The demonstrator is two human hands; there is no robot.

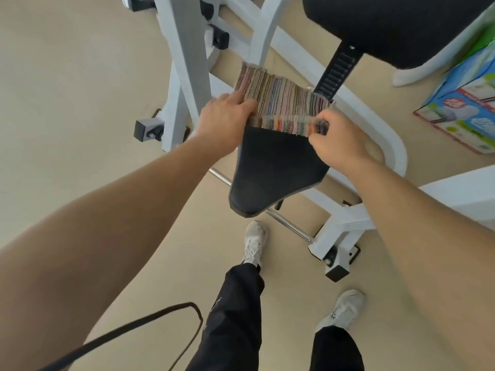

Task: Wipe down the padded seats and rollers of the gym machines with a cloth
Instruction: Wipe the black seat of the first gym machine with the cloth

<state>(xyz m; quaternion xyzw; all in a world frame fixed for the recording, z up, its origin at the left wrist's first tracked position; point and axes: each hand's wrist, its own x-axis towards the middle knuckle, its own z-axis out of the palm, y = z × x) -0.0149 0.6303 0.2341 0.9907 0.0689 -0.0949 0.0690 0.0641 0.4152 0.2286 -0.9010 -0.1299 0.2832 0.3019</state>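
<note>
Cloth (284,97) spread over far end of black padded seat (276,167); striped, looks soft, light, floppy. L hand (227,116) grips its left edge, fingers curled on it; R hand (337,140) pinches right corner. Prob. best held at both edges to keep it flat; pad looks slick.

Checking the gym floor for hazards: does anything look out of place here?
A colourful box lies on the floor beside the white frame, right of the seat, and a black strap loops by the trouser leg. Nothing looks spilled or damaged.
</note>
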